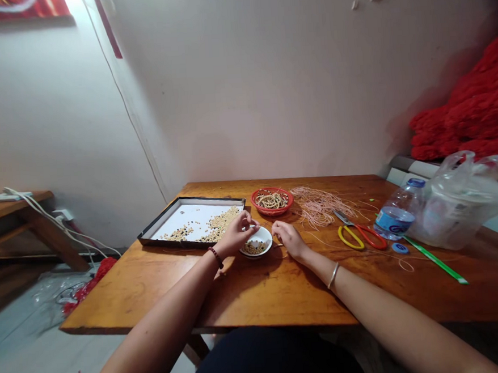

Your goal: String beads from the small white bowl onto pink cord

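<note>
Polished orange-brown wooden table (pixel 282 298). Near its middle stands a small round white bowl (pixel 268 239) holding pale, rounded beads (pixel 255 247). The left hand (pixel 236 234) arches over the bowl's rim, fingers pinched together; what they nip is too small to tell. The right hand (pixel 289 239) rests just beside the bowl, fingers curled closed. Behind lie a shallow, black-edged rectangular tray (pixel 183 215) and a red mesh basket (pixel 273 210).

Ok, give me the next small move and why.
Probably lower the left hand into the small white bowl and pinch one of its beads: that hand hovers over the rim, and the right hand rests on the table close beside it.
</note>
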Motion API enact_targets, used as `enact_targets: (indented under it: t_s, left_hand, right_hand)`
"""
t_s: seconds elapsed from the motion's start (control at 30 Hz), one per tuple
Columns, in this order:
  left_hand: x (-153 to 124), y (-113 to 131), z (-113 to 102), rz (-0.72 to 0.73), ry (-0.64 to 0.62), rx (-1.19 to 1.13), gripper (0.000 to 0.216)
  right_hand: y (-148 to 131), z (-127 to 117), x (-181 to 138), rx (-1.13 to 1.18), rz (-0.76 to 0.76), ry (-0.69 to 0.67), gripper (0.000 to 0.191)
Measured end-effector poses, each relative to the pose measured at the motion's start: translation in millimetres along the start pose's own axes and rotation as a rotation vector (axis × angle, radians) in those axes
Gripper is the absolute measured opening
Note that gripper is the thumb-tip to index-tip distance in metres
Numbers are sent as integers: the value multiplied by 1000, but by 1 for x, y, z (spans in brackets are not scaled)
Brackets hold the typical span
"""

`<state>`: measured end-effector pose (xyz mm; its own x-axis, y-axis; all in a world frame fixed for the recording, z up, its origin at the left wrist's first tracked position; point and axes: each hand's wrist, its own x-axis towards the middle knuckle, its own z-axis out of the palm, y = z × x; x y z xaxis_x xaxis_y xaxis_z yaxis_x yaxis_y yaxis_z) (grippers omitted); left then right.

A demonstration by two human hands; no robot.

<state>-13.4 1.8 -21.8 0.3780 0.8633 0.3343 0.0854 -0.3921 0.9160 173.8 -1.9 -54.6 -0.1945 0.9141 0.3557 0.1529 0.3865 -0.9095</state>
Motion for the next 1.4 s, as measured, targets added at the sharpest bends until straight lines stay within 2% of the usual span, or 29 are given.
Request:
enact_targets:
  t_s: [0.1, 0.23, 0.73, 1.03, 1.27, 1.4]
  left_hand:
    - [0, 0, 0, -12, 0, -1, 36]
    - [-1, 1, 0, -18, -5, -11, 36]
    - [-1, 2, 0, 6, -4, 89, 35]
    - [-2, 10, 2, 24, -34, 138, 34]
    - [-3, 11, 4, -19, -86, 124, 38]
    - [-3, 9, 3, -22, -92, 122, 36]
  right_hand:
    - [3, 1, 1, -77, -51, 6, 36]
    - [4, 2, 1, -151, -64, -42, 41]
    - [-1, 0, -3, -226, -71, -84, 41]
    - [1, 0, -4, -265, -74, -94, 41]
    - [-6, 4, -6, -157, -26, -71, 35]
    - [-6, 5, -5, -104, 13, -64, 38]
